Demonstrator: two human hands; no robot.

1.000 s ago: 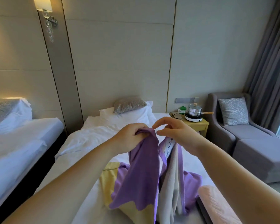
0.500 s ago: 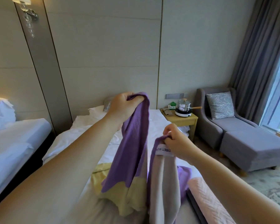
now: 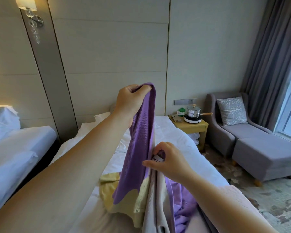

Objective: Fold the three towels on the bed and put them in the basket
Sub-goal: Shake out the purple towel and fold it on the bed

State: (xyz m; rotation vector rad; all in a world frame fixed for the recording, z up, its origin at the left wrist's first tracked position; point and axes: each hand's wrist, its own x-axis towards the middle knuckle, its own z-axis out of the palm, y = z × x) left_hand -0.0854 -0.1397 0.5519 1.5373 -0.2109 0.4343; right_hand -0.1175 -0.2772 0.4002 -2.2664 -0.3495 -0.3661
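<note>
- Purple towel (image 3: 138, 148) hangs above the middle of the bed (image 3: 175, 137), and its lower end trails onto the sheet.
- Your left hand (image 3: 131, 101) grips one corner in curled fingers, high over the bed. A second ago it was level with the other hand, so you have lifted it.
- Your right hand (image 3: 171, 162) pinches the towel's edge at the white label (image 3: 156, 160), low and close to the bed. It has sunk as the left rose.
- That widening gap draws one edge taut between your hands. I judge you are still finding corners, with no fold made yet.
- Yellow cloth (image 3: 107, 190) lies on the bed under the hanging towel. I cannot tell whether it is part of the same towel.
- Pink towel (image 3: 238, 199) lies at the bed's near right corner.
- No basket is in view, so by my reckoning nearly the whole task is still ahead.
</note>
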